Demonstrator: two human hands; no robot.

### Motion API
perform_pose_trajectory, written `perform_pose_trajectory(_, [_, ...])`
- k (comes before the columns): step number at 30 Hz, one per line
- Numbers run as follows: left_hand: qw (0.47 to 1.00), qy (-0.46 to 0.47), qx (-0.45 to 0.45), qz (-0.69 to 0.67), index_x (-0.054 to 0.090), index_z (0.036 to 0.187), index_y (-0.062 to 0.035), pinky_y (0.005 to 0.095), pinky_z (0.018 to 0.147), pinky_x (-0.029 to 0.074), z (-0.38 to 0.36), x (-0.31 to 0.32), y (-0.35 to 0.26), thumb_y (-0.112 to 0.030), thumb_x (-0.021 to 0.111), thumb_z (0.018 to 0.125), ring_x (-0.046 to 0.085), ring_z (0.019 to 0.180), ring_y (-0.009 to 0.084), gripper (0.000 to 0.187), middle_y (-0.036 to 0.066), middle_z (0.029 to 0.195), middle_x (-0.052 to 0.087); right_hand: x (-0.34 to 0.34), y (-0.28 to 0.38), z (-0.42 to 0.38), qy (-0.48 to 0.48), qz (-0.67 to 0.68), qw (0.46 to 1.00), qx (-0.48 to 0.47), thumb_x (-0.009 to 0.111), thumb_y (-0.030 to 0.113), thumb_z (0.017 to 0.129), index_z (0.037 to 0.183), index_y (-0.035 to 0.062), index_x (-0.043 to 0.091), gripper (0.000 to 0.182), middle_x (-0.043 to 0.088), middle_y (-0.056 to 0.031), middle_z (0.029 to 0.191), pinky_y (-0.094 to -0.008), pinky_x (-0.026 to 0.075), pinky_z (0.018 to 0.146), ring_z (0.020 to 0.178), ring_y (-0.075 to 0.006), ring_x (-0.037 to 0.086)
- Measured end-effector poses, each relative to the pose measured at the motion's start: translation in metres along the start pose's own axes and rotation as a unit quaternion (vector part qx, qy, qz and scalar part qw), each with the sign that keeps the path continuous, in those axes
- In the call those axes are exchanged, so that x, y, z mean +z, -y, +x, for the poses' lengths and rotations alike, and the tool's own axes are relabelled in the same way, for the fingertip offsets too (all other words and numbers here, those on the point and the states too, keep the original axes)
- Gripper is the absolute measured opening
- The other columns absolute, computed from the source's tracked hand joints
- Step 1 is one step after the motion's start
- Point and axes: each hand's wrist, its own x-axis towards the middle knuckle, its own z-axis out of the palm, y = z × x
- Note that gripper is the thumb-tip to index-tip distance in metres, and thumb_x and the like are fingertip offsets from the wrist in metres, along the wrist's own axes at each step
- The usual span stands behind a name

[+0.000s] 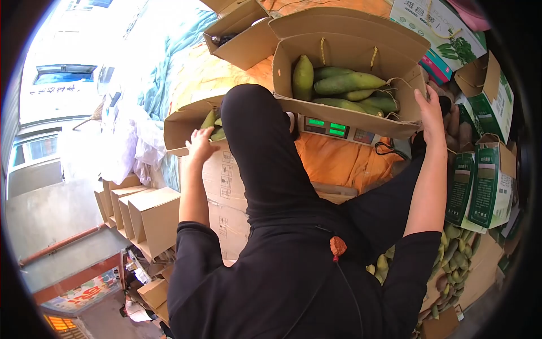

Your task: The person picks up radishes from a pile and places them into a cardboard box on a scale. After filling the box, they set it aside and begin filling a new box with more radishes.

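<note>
A large open cardboard box (350, 116) holds several green radishes (343, 83) and sits on a digital scale (361, 135) with green lit displays. My right hand (431, 116) grips the right end of this box, thumb near the rim. On the left, my left hand (201, 146) is at the near edge of a smaller open carton (176, 133), its fingers apart. Green radishes (209, 120) lie in that carton, partly hidden by my bent knee. No radish is visible in my left hand.
Several empty cardboard boxes (152, 217) stand at the left. Green and white printed boxes (484, 183) are on the right, above a heap of radishes (456, 254). Another open carton (243, 42) stands at the back on an orange cover (327, 161).
</note>
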Motion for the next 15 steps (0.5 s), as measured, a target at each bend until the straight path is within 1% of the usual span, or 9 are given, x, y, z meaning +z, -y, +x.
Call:
perform_pose_trajectory(1, [1.000,0.026,0.014,0.009,0.051,0.128,-0.0243,0.0646,0.105,0.021,0.006,0.016,0.009,-0.022,0.080,0.065,0.035,0.131,0.0249,0.069,0.003,0.130,0.051,0.000,0.000,0.000,-0.005,0.000,1.000,0.003,0.061,0.028,0.088,0.137,0.0006,0.034,0.062,0.051,-0.0146,0.126,-0.0310,0.040,0.093,0.113,-0.0215,0.051])
perform_pose_trajectory(2, [0.998,0.040,0.028,0.043,0.053,0.126,-0.0256,0.0607,0.105,0.023,0.008,0.023,0.009,-0.019,0.079,0.065,0.038,0.129,0.0230,0.067,0.001,0.129,0.052,0.001,0.000,0.001,-0.009,-0.001,1.000,0.003,0.061,0.028,0.088,0.137,0.0006,0.034,0.062,0.051,-0.0146,0.126,-0.0310,0.040,0.093,0.113,-0.0215,0.051])
perform_pose_trajectory(4, [0.994,0.067,0.071,0.050,0.061,0.117,-0.0230,0.0502,0.101,0.036,0.025,0.036,0.015,-0.017,0.074,0.070,0.052,0.116,0.0237,0.049,0.005,0.119,0.060,0.000,-0.003,0.000,0.004,0.007,1.000,-0.005,0.062,0.028,0.088,0.136,0.0004,0.035,0.062,0.053,-0.0146,0.125,-0.0307,0.041,0.093,0.112,-0.0213,0.052])
perform_pose_trajectory(5, [0.994,0.069,0.074,0.048,0.061,0.117,-0.0230,0.0502,0.101,0.036,0.035,0.041,0.017,-0.017,0.074,0.070,0.052,0.116,0.0237,0.049,0.005,0.119,0.060,-0.001,-0.003,0.001,0.002,0.004,1.000,-0.004,0.062,0.028,0.088,0.136,0.0004,0.035,0.062,0.053,-0.0146,0.125,-0.0307,0.041,0.093,0.112,-0.0213,0.052])
perform_pose_trajectory(7, [0.990,0.102,0.092,0.021,0.068,0.106,-0.0186,0.0405,0.089,0.047,0.046,0.042,0.018,-0.016,0.068,0.074,0.061,0.099,0.0275,0.031,0.011,0.103,0.066,0.001,-0.006,0.001,-0.020,-0.026,0.999,-0.010,0.062,0.027,0.087,0.135,0.0003,0.036,0.061,0.054,-0.0143,0.123,-0.0303,0.041,0.093,0.111,-0.0208,0.053])
perform_pose_trajectory(8, [0.986,0.077,0.142,0.034,0.070,0.099,-0.0159,0.0381,0.080,0.050,0.047,0.043,0.023,-0.015,0.063,0.077,0.063,0.089,0.0322,0.023,0.015,0.092,0.066,0.001,-0.007,0.000,-0.017,-0.029,0.999,-0.008,0.062,0.027,0.087,0.135,0.0003,0.036,0.061,0.054,-0.0143,0.123,-0.0303,0.041,0.093,0.111,-0.0208,0.053])
perform_pose_trajectory(10, [0.985,0.073,0.150,0.041,0.070,0.100,-0.0161,0.0401,0.080,0.050,0.043,0.042,0.027,-0.014,0.063,0.078,0.063,0.087,0.0323,0.023,0.015,0.091,0.067,0.002,-0.011,0.001,-0.027,-0.016,0.999,-0.010,0.063,0.026,0.087,0.135,0.0003,0.037,0.061,0.052,-0.0141,0.126,-0.0304,0.040,0.094,0.113,-0.0204,0.052])
perform_pose_trajectory(13, [0.984,0.076,0.159,0.040,0.070,0.099,-0.0158,0.0406,0.079,0.050,0.030,0.048,0.037,-0.014,0.062,0.078,0.063,0.085,0.0330,0.023,0.016,0.089,0.066,0.002,-0.013,0.000,-0.022,0.014,1.000,-0.002,0.064,0.025,0.087,0.136,0.0001,0.036,0.062,0.050,-0.0139,0.128,-0.0310,0.039,0.096,0.114,-0.0210,0.051])
perform_pose_trajectory(15, [0.983,0.074,0.168,0.021,0.070,0.098,-0.0162,0.0407,0.079,0.050,0.016,0.055,0.048,-0.013,0.061,0.078,0.063,0.084,0.0330,0.022,0.016,0.089,0.066,0.000,-0.016,-0.001,-0.019,0.011,1.000,-0.003,0.064,0.025,0.087,0.136,0.0000,0.036,0.062,0.050,-0.0140,0.129,-0.0313,0.038,0.096,0.115,-0.0213,0.050])
